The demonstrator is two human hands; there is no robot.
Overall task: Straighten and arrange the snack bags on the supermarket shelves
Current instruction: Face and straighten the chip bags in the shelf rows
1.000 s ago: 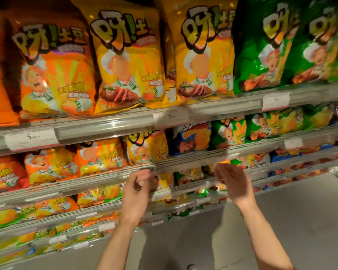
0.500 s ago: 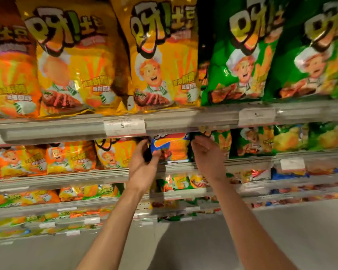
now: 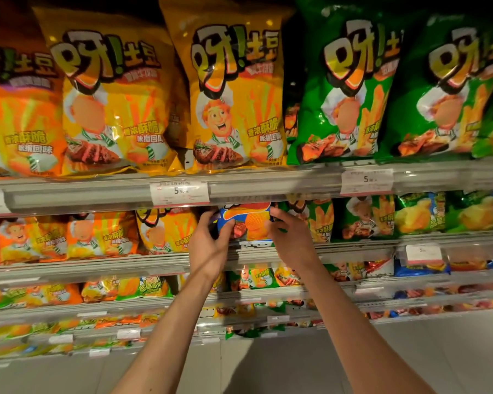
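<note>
A blue and orange snack bag [image 3: 246, 221] stands on the second shelf [image 3: 103, 260], just under the top shelf's rail. My left hand [image 3: 211, 245] grips its left edge with curled fingers. My right hand [image 3: 289, 240] holds its right edge, fingers curled round it. A yellow bag [image 3: 165, 231] stands to its left and a green bag [image 3: 316, 220] to its right. The blue bag's top is hidden behind the rail.
The top shelf [image 3: 268, 186] carries large orange, yellow [image 3: 234, 89] and green bags [image 3: 345, 86], with price tags [image 3: 179, 191] on its rail. Lower shelves [image 3: 125, 305] hold several smaller bags. Grey floor [image 3: 268, 365] lies below.
Both hands rose from the lower shelf rail to the second shelf and closed on the blue bag's two edges. The camera moved nearer and rightward.
</note>
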